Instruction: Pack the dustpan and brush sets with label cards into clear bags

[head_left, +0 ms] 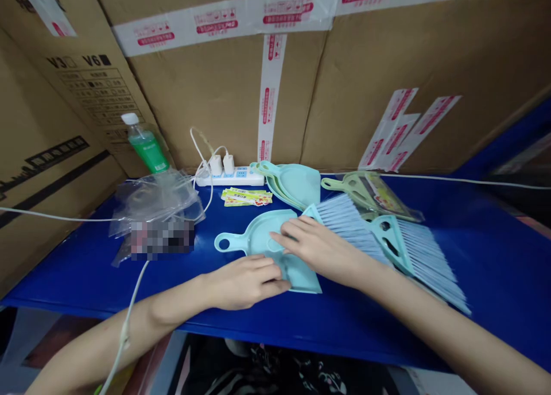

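Toward the left of the blue table (365, 323) lie clear plastic bags (150, 197). Mid-table, a turquoise dustpan (263, 228) lies beneath the left hand (249, 281), fingers bent, and the right hand (312, 243), curled beside a blue-bristled brush (346, 223); I cannot tell whether either grips. Farther right lies a second brush (424, 248).

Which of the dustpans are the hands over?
The light-blue dustpan in front, beneath the left hand and right hand; the stacked dustpans lie farther back, near the power strip, touched by neither.
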Demonstrator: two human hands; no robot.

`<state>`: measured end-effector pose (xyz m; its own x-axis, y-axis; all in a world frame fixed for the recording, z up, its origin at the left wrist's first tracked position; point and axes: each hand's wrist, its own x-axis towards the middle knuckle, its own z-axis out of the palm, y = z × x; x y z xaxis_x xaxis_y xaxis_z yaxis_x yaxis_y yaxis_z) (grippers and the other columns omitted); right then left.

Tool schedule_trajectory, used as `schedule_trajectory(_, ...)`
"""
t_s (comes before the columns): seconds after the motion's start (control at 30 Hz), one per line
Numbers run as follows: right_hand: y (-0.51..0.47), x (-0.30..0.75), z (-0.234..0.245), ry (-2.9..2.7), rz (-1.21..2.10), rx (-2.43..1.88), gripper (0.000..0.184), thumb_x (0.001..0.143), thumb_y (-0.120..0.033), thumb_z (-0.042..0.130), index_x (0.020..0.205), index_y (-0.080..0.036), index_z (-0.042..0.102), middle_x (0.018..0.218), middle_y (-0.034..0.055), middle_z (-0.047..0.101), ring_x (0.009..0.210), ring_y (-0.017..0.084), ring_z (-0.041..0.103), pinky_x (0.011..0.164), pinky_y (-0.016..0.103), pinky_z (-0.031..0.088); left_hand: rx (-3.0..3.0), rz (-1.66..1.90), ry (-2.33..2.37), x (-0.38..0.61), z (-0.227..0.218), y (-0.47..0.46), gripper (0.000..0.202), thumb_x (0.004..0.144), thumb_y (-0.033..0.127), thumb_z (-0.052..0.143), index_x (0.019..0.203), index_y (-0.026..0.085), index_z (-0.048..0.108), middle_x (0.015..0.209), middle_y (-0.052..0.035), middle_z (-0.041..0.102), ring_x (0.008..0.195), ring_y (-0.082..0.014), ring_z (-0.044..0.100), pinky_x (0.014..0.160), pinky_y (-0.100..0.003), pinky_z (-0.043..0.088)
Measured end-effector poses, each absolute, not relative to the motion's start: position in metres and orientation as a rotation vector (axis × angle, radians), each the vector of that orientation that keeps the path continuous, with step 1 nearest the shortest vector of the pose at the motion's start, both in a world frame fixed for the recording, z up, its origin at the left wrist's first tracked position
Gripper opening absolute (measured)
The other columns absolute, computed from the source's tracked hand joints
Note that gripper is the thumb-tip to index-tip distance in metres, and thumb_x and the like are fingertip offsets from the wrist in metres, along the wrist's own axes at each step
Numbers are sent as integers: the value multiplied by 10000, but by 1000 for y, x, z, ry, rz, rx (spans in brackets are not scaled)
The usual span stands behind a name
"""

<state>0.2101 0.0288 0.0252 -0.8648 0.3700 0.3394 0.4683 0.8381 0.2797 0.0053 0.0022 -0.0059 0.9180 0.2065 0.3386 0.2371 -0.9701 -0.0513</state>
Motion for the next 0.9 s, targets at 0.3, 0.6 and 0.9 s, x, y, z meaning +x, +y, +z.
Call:
schedule_trajectory(0.3, 23, 179, 11, -2857, -213, -781, 154, 862, -171, 586, 998, -117, 636, 843, 68, 607, 837, 208, 580, 721, 334, 469, -3122, -465, -233, 8, -7, -7, 339, 980, 154, 286, 1015, 133, 622, 788, -34, 586, 714, -151, 488, 723, -261, 422)
schedule_trajectory(0.6, 20, 166, 6, -2723, 3, -814, 223, 832, -169, 626, 1051, -129, 627, 881, 74, 628, 824, 217, 604, 718, 350, 502, -3149, -501, -193, 8, -7, -6, 318, 954, 108, 321, 1003, 120, 634, 794, -41, 593, 705, -152, 487, 692, -264, 418)
schedule_trajectory(0.9, 33, 159, 3, -2545, 243, -678, 256, 841, -269, 635, 1057, -132, 648, 823, 47, 633, 759, 174, 591, 722, 316, 489, -3134, -428, -201, 7, -9, -8, 199, 905, 122, 465, 1014, 149, 629, 801, -17, 590, 690, -148, 474, 697, -261, 426)
